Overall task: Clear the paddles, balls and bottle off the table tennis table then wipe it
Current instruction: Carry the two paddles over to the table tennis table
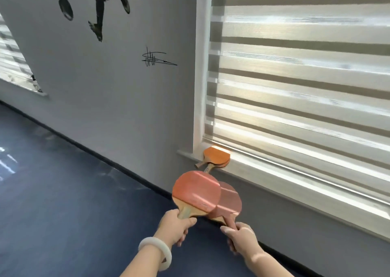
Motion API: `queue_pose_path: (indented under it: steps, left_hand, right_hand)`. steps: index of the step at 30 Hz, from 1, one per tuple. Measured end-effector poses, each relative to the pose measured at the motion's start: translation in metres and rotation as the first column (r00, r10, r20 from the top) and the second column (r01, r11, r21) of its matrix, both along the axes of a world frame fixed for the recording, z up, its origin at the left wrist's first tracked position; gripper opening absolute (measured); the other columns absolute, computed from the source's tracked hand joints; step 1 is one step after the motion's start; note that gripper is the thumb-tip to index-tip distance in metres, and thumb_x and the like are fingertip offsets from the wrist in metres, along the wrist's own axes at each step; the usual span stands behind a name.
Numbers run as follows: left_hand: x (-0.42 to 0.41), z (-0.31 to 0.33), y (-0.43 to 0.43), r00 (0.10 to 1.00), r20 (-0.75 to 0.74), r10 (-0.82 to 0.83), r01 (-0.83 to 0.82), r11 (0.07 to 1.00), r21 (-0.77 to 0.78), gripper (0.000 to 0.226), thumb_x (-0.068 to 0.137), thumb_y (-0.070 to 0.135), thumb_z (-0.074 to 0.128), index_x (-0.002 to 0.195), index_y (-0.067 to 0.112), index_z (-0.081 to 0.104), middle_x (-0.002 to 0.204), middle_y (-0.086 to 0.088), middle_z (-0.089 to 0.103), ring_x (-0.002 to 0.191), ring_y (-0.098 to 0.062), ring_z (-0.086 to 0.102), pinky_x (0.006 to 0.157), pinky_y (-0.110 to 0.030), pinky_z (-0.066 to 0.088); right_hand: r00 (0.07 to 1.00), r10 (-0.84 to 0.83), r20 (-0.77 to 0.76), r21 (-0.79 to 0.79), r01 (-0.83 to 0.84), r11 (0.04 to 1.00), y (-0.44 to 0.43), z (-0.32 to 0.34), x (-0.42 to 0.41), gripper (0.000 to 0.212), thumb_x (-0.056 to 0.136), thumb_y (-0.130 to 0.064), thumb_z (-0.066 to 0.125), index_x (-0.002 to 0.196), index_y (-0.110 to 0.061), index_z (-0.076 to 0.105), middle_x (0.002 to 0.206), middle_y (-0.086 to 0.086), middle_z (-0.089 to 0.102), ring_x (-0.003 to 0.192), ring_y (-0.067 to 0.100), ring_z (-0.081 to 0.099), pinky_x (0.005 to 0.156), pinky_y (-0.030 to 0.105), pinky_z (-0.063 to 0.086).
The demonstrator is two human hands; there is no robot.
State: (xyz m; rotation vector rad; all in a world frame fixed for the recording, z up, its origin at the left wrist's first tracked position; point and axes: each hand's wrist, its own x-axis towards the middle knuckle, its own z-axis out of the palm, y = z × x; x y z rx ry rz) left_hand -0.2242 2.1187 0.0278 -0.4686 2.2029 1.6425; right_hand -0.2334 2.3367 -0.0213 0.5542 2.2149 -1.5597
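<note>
My left hand grips the wooden handle of a red paddle, held up in front of me. My right hand grips the handle of a second red paddle, whose blade lies partly behind the first. Both blades point toward a white window sill. Two more orange paddles lie stacked on the sill's left end, handles sticking out over the edge. The table tennis table, the balls and the bottle are out of view.
A striped roller blind covers the window above the sill. A grey wall with a dark figure decal and a signature runs to the left. Blue floor with a dark skirting line lies below.
</note>
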Motion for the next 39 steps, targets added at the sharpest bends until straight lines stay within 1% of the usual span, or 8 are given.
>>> queue_pose_path:
  steps: [11,20,23,26,29,33,36,39]
  left_hand:
    - [-0.207,-0.02,-0.014,0.963,0.102,-0.249,0.252,0.967,-0.019,0.02,0.089,0.023,0.069,0.09,0.009,0.055,0.055,0.0,0.049,0.038,-0.013,0.037,0.038,-0.024,0.034]
    - [-0.347,-0.051,-0.007,0.903,0.2,-0.381,0.399,0.915,-0.058,0.02,0.087,0.026,0.069,0.088,0.012,0.054,0.055,0.002,0.051,0.039,-0.013,0.041,0.04,-0.025,0.037]
    - [-0.375,-0.065,-0.004,0.883,0.223,-0.412,0.432,0.901,-0.046,0.018,0.088,0.024,0.068,0.088,0.011,0.055,0.056,0.001,0.051,0.04,-0.012,0.041,0.041,-0.025,0.038]
    - [-0.401,-0.082,0.0,0.859,0.269,-0.436,0.456,0.89,-0.016,0.018,0.089,0.024,0.068,0.091,0.01,0.055,0.057,0.0,0.05,0.041,-0.013,0.041,0.042,-0.026,0.038]
    - [-0.425,-0.099,0.005,0.844,0.298,-0.447,0.47,0.882,-0.008,0.02,0.088,0.026,0.069,0.092,0.011,0.055,0.058,0.0,0.051,0.043,-0.013,0.041,0.043,-0.026,0.038]
    - [-0.444,-0.118,0.005,0.831,0.311,-0.461,0.484,0.875,0.004,0.024,0.087,0.031,0.07,0.091,0.013,0.055,0.06,-0.001,0.053,0.043,-0.013,0.043,0.043,-0.026,0.039]
    - [-0.455,-0.128,0.004,0.84,0.282,-0.464,0.496,0.867,-0.051,0.027,0.086,0.037,0.07,0.09,0.014,0.057,0.059,0.0,0.057,0.045,-0.014,0.046,0.045,-0.027,0.041]
    - [-0.459,-0.134,0.008,0.866,0.239,-0.439,0.481,0.863,-0.156,0.026,0.084,0.042,0.07,0.09,0.019,0.06,0.058,0.001,0.058,0.046,-0.014,0.049,0.044,-0.027,0.041]
  right_hand:
    - [0.991,-0.115,0.068,0.019,0.114,0.993,-0.021,-0.025,-0.17,0.016,0.084,-0.01,0.071,0.08,-0.005,0.057,0.049,0.006,0.055,0.032,0.017,0.045,0.035,0.022,0.034]
    - [0.99,-0.059,0.13,0.014,0.057,0.998,-0.005,-0.055,-0.305,0.015,0.083,-0.006,0.066,0.081,-0.008,0.051,0.052,0.007,0.052,0.033,0.017,0.044,0.035,0.022,0.036]
    - [0.989,-0.064,0.137,0.013,0.063,0.998,-0.004,-0.067,-0.327,0.013,0.083,-0.001,0.065,0.086,-0.004,0.053,0.055,0.009,0.05,0.034,0.016,0.042,0.035,0.021,0.033]
    - [0.975,-0.091,0.202,0.013,0.09,0.996,-0.005,-0.079,-0.346,0.016,0.084,-0.005,0.065,0.098,-0.006,0.058,0.056,0.009,0.054,0.035,0.017,0.045,0.036,0.022,0.036]
    - [0.964,-0.105,0.246,0.032,0.1,0.994,-0.005,-0.091,-0.364,0.015,0.084,-0.01,0.067,0.096,-0.009,0.058,0.06,0.008,0.058,0.036,0.014,0.048,0.037,0.022,0.04]
    - [0.968,-0.125,0.218,0.005,0.127,0.992,-0.006,-0.108,-0.377,0.016,0.083,-0.012,0.068,0.095,-0.01,0.058,0.059,0.006,0.058,0.038,0.013,0.049,0.04,0.023,0.04]
    - [0.972,-0.124,0.2,-0.009,0.128,0.992,-0.011,-0.115,-0.382,0.019,0.082,-0.017,0.071,0.097,-0.014,0.059,0.064,0.005,0.061,0.044,0.013,0.052,0.044,0.025,0.043]
    - [0.985,-0.078,0.153,0.039,0.073,0.997,-0.015,-0.12,-0.384,0.02,0.084,-0.027,0.072,0.098,-0.02,0.061,0.079,0.001,0.067,0.062,0.014,0.061,0.053,0.027,0.048]
